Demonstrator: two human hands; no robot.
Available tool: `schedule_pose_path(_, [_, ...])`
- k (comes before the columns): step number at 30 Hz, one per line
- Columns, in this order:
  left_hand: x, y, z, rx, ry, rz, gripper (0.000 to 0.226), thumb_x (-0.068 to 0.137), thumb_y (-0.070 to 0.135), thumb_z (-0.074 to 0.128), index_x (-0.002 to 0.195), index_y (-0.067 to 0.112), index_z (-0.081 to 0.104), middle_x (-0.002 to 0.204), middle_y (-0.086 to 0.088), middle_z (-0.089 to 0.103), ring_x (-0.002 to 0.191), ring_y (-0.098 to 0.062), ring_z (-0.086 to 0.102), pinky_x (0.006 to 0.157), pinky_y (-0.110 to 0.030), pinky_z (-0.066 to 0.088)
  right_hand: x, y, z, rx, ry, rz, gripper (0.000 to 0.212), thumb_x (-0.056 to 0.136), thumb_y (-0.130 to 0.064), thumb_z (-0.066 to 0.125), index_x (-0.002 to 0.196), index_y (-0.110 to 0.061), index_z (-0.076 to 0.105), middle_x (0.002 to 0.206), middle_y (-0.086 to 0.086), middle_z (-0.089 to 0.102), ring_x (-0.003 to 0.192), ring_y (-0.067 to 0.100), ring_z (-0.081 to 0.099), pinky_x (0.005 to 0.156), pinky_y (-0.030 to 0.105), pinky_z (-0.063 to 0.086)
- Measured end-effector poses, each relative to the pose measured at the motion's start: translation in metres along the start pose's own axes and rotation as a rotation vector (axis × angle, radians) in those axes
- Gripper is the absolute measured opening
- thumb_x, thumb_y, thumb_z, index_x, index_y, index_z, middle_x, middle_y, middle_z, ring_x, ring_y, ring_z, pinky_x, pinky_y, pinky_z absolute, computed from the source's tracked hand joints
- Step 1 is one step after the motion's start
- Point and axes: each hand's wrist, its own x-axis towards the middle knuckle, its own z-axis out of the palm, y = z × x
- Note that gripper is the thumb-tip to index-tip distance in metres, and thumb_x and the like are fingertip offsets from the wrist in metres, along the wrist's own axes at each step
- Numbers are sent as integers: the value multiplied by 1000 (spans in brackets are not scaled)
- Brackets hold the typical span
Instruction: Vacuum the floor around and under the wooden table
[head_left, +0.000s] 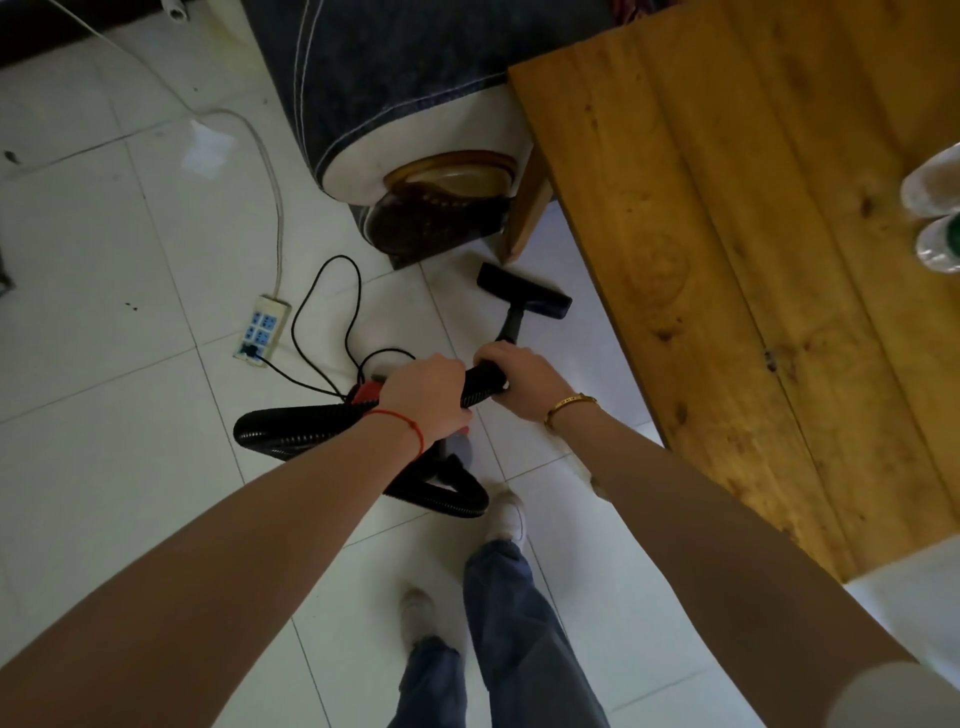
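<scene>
Nozzle (523, 290) crosswise, wand (511, 325) twd table leg (524, 218)

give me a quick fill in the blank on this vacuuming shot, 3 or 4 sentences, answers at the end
1. Both hands, left hand and right hand, grip the black ribbed ____ of the vacuum.
2. The floor nozzle rests on the tiles beside a leg of the ____ table.
3. The black cord is plugged into a white ____ lying on the floor.
4. A ____ string circles the left wrist.

Missing words: hose; wooden; power strip; red
</scene>
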Motion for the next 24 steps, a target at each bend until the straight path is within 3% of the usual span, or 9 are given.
schedule_pose_path(3, [13,9,-4,3,9,9,33,87,35,60,111,13,54,91,-3,52,75,-17,52,64,-29,42,4,11,-10,-12,2,13,30,79,0,64,106,-12,57,109,10,60,94,28,60,85,43,51])
schedule_pose_path(11, [2,11,8,37,-1,48,31,89,37,58,107,14,54,85,-1,47,73,-16,51,65,-27,45,-13,6,-5,-46,-53,47,27,83,-2,60,108,-11,57,111,11,60,94,29,61,84,43,52])
schedule_pose_path(20, [-54,-28,40,42,-37,115,29,83,35,59,108,19,58,92,0,60,77,-18,61,66,-30,52,-50,-42,59,28,-12,105,26,82,-5,59,106,-12,57,109,10,59,95,31,59,85,46,50])
schedule_pose_path(24, [-89,-50,57,95,-46,161,26,85,30,60,107,16,56,92,-3,62,82,-21,63,65,-30,48,-70,-71,99,63,50,137,32,81,-7,60,110,-18,57,111,6,60,96,28,60,85,40,49])
